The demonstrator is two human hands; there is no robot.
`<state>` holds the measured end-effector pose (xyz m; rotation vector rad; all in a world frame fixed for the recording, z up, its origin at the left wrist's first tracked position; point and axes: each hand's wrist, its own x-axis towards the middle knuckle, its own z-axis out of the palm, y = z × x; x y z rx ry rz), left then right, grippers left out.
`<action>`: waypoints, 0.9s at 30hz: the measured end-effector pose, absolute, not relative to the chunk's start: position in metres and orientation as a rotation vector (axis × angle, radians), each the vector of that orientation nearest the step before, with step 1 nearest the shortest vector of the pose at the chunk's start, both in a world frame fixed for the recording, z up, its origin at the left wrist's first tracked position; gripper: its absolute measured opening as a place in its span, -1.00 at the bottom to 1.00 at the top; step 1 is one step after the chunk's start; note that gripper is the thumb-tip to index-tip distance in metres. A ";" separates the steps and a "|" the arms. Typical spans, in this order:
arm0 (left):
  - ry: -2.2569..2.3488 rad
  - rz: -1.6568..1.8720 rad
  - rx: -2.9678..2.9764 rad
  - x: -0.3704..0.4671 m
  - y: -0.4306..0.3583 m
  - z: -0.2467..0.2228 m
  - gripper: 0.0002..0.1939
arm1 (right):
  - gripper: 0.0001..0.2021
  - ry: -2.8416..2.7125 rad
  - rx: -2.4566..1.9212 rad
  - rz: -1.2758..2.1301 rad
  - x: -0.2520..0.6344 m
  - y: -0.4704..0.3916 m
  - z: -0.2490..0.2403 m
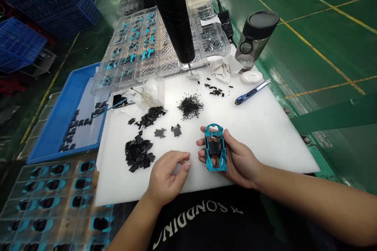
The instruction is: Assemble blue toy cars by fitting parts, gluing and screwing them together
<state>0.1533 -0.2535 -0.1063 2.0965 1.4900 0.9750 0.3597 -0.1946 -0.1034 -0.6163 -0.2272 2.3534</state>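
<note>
A turquoise toy car body (209, 160) lies across the palm and fingers of my right hand (240, 160), with the thumb along its side. A black panel (215, 148) sits in the middle of the body. To the left of it, my left hand (167, 176) hovers over the white foam board (265, 137); its fingers are bent, with a gap between thumb and forefinger and nothing visible in it. Beyond that hand lie two small dark plates (160, 133), a heap of black parts (138, 153), a pile of flat black pieces (151, 116) and a mound of tiny black pins (191, 107).
A black electric screwdriver (176, 19) hangs over the board. Behind it stand clear compartment trays (165, 64). A blue utility knife (252, 92), a white case (251, 77) and a bottle (256, 39) are at right. A blue bin (44, 145) and a tray of car bodies (66, 211) stand left.
</note>
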 end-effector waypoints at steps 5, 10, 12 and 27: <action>1.492 0.970 2.096 0.153 -0.254 -0.106 -0.82 | -0.56 -0.216 -0.635 2.347 0.359 -0.194 -0.103; 1.484 0.957 2.093 0.152 -0.255 -0.109 -0.81 | -0.55 -0.201 -0.627 2.353 0.359 -0.194 -0.103; 1.482 0.957 2.091 0.151 -0.255 -0.109 -0.81 | -0.55 -0.194 -0.628 2.353 0.360 -0.194 -0.103; 1.475 0.960 2.072 0.150 -0.257 -0.113 -0.76 | -0.59 -0.234 -0.628 2.333 0.361 -0.196 -0.104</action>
